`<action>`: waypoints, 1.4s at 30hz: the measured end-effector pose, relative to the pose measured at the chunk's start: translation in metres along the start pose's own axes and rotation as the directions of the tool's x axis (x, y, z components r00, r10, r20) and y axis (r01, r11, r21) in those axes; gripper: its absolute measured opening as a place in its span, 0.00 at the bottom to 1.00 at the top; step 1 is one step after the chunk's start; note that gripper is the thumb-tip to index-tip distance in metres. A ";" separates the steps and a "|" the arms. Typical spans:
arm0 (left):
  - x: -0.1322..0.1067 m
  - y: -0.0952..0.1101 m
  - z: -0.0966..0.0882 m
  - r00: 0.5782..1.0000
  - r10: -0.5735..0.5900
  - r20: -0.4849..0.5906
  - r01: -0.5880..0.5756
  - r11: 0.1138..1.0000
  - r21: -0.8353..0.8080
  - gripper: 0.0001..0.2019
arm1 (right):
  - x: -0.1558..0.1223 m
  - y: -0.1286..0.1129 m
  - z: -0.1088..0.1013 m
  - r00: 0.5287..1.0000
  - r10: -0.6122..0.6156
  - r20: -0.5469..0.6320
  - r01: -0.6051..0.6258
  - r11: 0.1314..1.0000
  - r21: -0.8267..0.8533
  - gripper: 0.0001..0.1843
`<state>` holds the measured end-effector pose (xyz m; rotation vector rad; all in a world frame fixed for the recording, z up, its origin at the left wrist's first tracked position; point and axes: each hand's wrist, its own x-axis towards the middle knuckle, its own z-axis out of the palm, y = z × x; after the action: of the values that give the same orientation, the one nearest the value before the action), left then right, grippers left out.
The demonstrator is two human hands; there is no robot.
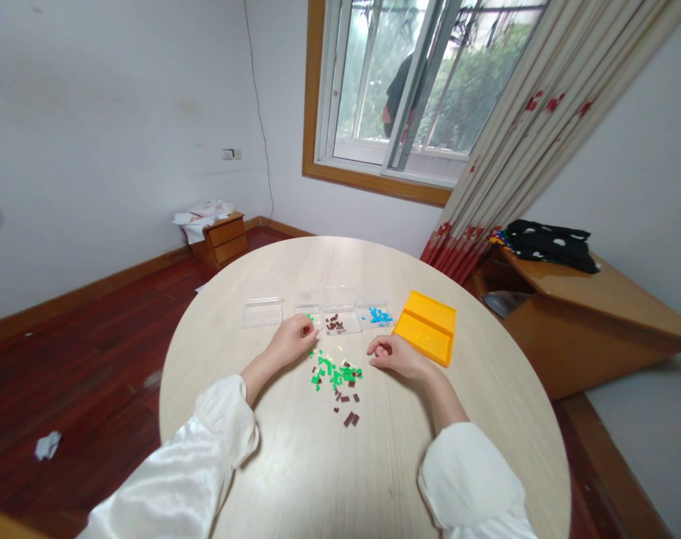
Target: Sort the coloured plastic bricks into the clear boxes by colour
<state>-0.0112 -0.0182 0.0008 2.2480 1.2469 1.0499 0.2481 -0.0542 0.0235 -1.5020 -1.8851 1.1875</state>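
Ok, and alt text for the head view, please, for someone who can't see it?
A person's left hand and right hand flank small green and brown plastic pieces scattered on a pale round table. Beyond them are clear rectangular plastic boxes, some holding brown pieces or blue pieces; an open yellow plastic box lies beside the right hand.

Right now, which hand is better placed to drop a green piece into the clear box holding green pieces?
Probably the left hand: it is closest to that clear box, while the right hand is across the loose pieces, nearer the yellow box.
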 end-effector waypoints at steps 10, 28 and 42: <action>0.000 -0.001 0.000 1.000 0.004 0.010 -0.004 1.000 0.015 0.09 | 0.007 0.008 0.005 0.913 -0.172 -0.369 0.151 0.985 -0.083 0.12; 0.000 0.003 -0.002 1.000 -0.004 -0.013 0.004 1.000 0.023 0.10 | 0.005 0.038 -0.020 0.204 -0.177 -0.963 -0.085 0.977 -0.198 0.22; 0.000 0.005 -0.009 0.988 0.036 0.153 -0.024 0.997 -0.080 0.05 | 0.013 0.020 0.008 0.445 -0.209 -0.871 0.057 0.977 -0.205 0.21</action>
<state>-0.0155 -0.0214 0.0094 2.2478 1.0932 0.8989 0.2491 -0.0444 0.0002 -1.5405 -1.2727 0.0319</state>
